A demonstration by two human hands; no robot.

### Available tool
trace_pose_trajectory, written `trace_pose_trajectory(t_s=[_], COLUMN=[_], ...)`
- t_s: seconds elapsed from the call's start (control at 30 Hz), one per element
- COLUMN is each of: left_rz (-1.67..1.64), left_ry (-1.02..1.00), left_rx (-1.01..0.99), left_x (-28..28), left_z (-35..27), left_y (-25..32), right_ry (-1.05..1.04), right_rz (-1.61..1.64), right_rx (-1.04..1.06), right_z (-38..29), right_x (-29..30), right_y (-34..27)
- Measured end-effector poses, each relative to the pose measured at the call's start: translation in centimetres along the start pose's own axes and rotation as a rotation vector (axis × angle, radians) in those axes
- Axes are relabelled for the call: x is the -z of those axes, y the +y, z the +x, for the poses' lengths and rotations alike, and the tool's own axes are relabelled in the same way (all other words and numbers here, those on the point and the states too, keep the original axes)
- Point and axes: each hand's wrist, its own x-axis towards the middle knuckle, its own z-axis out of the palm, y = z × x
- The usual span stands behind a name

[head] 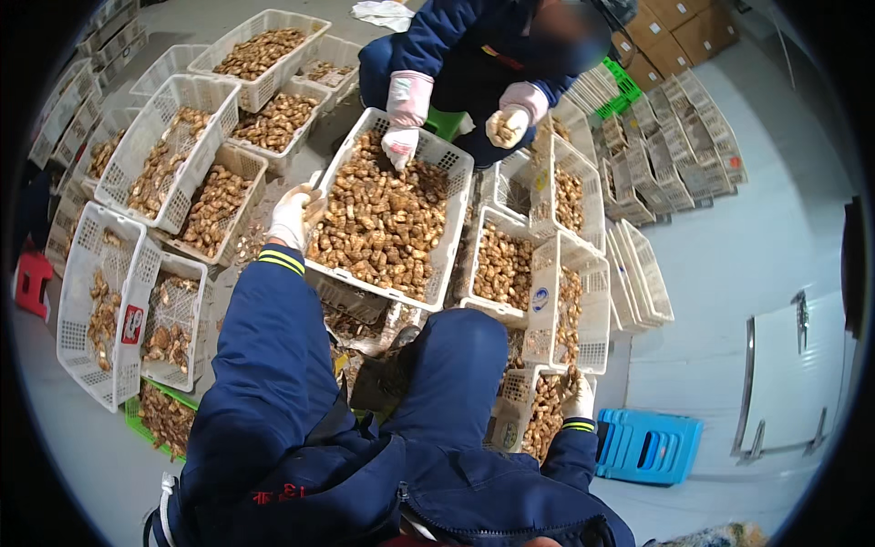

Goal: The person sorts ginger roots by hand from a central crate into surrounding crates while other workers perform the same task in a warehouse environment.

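My left hand (294,217), in a white glove with soiled fingertips, is at the left rim of a large white plastic crate (372,282). Its fingers are curled; whether they hold something is not clear. Small brown-and-cream mushrooms (383,225) fill that crate. Low on the right, my gloved right hand (578,399) is over a white crate of mushrooms (545,414). Something brown shows at its fingertips, but I cannot tell a held mushroom from dirty glove fingers or mushrooms behind. My bent knee (454,362) is just before the large crate.
Across the large crate a co-worker reaches in with one gloved hand (400,145); the other gloved hand (509,128) holds a mushroom. Stacked mushroom crates flank me left (160,205) and right (555,308). A blue plastic stool (625,448) is lower right, a red stool (31,280) far left.
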Motion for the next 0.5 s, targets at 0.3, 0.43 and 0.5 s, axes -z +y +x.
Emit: trace_pose_trajectory(t_s=[0.3, 0.43, 0.5], left_rz=[-0.085, -0.372, -0.433], left_ry=[-0.136, -0.156, -0.148], left_rx=[-0.049, 0.119, 0.154], left_x=[-1.0, -0.7, -1.1], left_z=[0.3, -2.6, -2.4], left_y=[-1.5, -0.4, -0.4], right_ry=[0.223, -0.146, -0.358], right_rz=[-0.844, -0.752, -0.77], right_rx=[0.312, 0.6, 0.614], right_z=[4.2, 3.0, 3.5], right_x=[5.5, -14.4, -22.5], right_y=[4.3, 0.0, -0.2])
